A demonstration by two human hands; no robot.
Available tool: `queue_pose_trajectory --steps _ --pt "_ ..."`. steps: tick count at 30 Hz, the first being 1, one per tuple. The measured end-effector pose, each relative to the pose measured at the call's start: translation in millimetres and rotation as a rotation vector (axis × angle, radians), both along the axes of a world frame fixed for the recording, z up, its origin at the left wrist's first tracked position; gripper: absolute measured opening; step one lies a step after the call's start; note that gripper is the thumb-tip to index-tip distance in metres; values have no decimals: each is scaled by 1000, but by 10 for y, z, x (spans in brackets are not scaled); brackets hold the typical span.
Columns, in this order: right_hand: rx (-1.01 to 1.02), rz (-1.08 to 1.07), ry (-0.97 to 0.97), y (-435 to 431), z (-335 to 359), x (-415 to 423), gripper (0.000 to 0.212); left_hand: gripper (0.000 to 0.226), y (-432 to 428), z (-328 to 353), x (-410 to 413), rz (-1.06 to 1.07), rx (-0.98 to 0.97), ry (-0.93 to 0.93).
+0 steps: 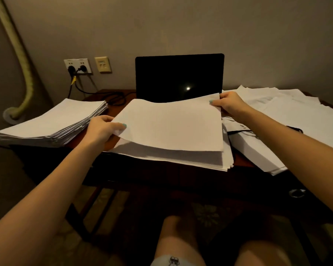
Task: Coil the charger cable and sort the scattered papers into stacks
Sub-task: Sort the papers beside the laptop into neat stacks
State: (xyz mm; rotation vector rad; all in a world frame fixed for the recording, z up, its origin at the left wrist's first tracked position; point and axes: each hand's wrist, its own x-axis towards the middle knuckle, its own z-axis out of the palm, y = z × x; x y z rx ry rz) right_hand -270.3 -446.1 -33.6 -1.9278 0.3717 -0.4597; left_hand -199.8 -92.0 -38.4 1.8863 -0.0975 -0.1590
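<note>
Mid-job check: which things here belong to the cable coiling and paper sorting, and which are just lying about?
Job: sheet held by left hand and right hand, middle stack, left stack, scattered papers, black cable.
Lying about: laptop, wall sockets, wrapped pipe.

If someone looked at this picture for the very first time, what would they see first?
Probably the big white sheet in the middle, held over a pile of papers by the left hand at its left edge and the right hand at its far right corner. Right behind it stands a laptop with a dark screen. A neat stack sits to the left, and messy loose papers spread out on the right.
</note>
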Motion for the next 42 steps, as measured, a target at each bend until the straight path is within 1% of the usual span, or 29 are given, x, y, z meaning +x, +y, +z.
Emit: queue_pose_trajectory --steps 2,5,7,9,11,14,17,19,20,22,24,26,30,33,35,38,40,42 --pt "-64 -21 39 33 -65 40 18 25 97 -81 -77 -46 123 -57" --pt "-319 -121 111 95 -206 46 21 21 164 -252 -171 -73 283 -118" --pt "-445 -167 146 147 -316 4 15 20 162 -353 -197 -68 334 -131" --pt "-506 -196 168 160 -408 -26 18 28 160 -443 -208 -47 334 -163" --pt "-616 -227 207 164 -460 -67 25 38 149 -496 -207 -28 384 -204" --pt "-791 -249 261 145 -487 -107 42 21 97 -484 -187 -60 489 -241" --pt "-874 -254 274 107 -449 -162 39 28 9 -387 -90 -24 682 -302" --pt "-881 -265 224 12 -400 -228 36 36 -125 -298 -21 -14 747 -377" --pt "-872 -279 193 -63 -366 -273 35 40 -228 -262 7 -44 741 -427" --pt "-856 -320 163 -264 -288 -373 35 38 -524 -204 45 -141 672 -581" --pt "-841 -380 180 -509 -211 -478 37 31 -945 -153 20 -211 587 -725" --pt "-812 -455 211 -759 -153 -596 38 30 -1432 -118 -14 -244 545 -823" --pt "-734 -571 291 -1238 -122 -888 44 33 -2407 -104 -108 -340 555 -899" --pt "-688 -635 444 -1574 -148 -1106 53 28 -3025 -63 -176 -432 578 -884" --pt "-647 -687 556 -1762 -185 -1260 59 31 -3371 -52 -181 -530 559 -826" --pt "-562 -755 702 -1979 -313 -1460 83 43 -3822 -104 -161 -654 583 -765" --pt "-527 -774 751 -2049 -435 -1502 92 54 -4038 -168 -160 -703 658 -644" --pt "-498 -793 749 -2148 -500 -1490 94 58 -4264 -221 -157 -733 745 -537"
